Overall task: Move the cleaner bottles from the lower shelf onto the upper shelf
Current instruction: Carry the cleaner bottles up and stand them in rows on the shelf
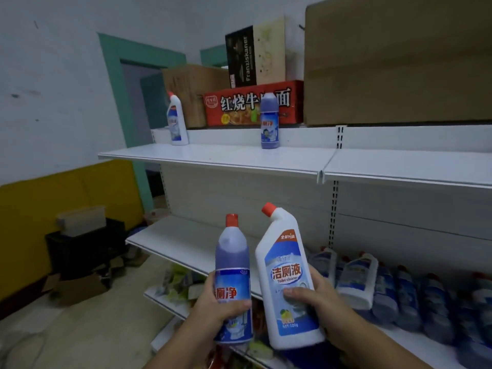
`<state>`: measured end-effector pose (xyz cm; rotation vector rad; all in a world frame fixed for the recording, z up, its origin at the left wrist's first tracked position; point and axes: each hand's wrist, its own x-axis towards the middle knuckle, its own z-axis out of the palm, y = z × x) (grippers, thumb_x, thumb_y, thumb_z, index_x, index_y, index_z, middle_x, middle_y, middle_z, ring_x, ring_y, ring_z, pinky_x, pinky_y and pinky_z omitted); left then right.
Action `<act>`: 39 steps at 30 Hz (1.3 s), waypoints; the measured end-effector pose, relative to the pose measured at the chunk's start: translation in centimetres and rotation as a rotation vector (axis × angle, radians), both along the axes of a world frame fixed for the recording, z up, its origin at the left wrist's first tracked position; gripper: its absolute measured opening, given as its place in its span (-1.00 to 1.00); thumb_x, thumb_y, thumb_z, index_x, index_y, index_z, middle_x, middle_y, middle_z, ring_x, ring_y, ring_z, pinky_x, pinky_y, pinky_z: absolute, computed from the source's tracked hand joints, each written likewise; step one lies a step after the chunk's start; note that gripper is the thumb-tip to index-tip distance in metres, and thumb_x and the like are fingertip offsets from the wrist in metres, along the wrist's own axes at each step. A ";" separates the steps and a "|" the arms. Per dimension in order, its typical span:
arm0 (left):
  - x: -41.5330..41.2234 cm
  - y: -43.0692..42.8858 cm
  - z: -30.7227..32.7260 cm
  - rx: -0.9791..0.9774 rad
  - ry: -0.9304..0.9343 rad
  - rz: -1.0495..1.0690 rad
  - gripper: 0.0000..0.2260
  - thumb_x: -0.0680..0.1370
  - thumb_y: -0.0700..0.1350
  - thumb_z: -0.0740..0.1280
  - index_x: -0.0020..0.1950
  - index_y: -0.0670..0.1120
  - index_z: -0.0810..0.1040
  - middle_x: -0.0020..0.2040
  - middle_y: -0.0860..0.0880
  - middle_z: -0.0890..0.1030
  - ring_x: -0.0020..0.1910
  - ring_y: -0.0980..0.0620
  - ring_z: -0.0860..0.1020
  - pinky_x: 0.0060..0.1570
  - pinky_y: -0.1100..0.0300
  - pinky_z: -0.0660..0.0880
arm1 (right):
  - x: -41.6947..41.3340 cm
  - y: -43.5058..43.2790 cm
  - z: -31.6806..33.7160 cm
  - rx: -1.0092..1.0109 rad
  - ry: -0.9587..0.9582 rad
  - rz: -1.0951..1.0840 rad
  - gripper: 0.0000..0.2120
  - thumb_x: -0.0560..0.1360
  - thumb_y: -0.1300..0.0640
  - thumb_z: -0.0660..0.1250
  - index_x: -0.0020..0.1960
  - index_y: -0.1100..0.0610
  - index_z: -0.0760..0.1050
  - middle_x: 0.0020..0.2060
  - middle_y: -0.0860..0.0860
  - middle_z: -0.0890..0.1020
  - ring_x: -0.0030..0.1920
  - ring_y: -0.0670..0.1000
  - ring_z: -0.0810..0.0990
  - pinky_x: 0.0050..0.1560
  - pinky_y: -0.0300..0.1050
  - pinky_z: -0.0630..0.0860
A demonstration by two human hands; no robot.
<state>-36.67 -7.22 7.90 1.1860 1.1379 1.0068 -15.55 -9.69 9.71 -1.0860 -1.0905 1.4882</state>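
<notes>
My left hand (213,302) grips a purple cleaner bottle (232,257) with a red cap, held upright in front of the lower shelf (186,235). My right hand (316,302) grips a white angled-neck toilet cleaner bottle (286,262) beside it. On the upper shelf (226,157) stand a white bottle (177,119) at the left and a purple bottle (269,122) further right. Several more white and purple bottles (399,294) crowd the lower shelf at the right.
Behind the upper shelf sit a red noodle carton (239,107), a black box (241,57) and large brown cartons (399,62). A black crate (85,246) with boxes stands on the floor at left, by a yellow-and-white wall and a green doorframe. A bottom shelf holds packets.
</notes>
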 end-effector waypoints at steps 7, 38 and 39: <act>-2.1 3.5 9.3 0.237 0.009 -0.110 -0.21 -0.06 -0.16 0.65 0.10 0.02 0.43 -0.09 -0.15 0.66 -0.22 -0.04 0.67 -0.36 0.28 0.55 | -0.5 0.9 7.4 0.187 -0.045 -0.057 -0.31 0.07 0.20 0.60 0.18 0.14 0.47 -0.05 0.23 0.69 -0.06 0.23 0.68 -0.12 0.03 0.61; 6.3 40.2 26.6 0.772 -0.032 0.013 -0.38 0.43 0.01 0.43 0.39 0.06 0.18 0.13 0.07 0.47 0.11 0.05 0.47 0.06 0.05 0.42 | 3.9 25.8 26.2 0.662 -0.177 -0.396 -0.63 0.20 0.13 0.37 0.01 0.02 0.50 -0.22 0.03 0.71 -0.28 0.05 0.71 -0.38 -0.05 0.63; 6.4 41.8 26.7 0.778 -0.012 0.007 -0.38 0.44 0.04 0.42 0.39 0.06 0.18 0.13 0.05 0.47 0.12 0.04 0.48 0.09 0.04 0.43 | 3.4 26.7 26.4 0.659 -0.186 -0.407 -0.63 0.20 0.12 0.38 0.01 0.02 0.50 -0.21 0.04 0.71 -0.28 0.05 0.71 -0.38 -0.05 0.63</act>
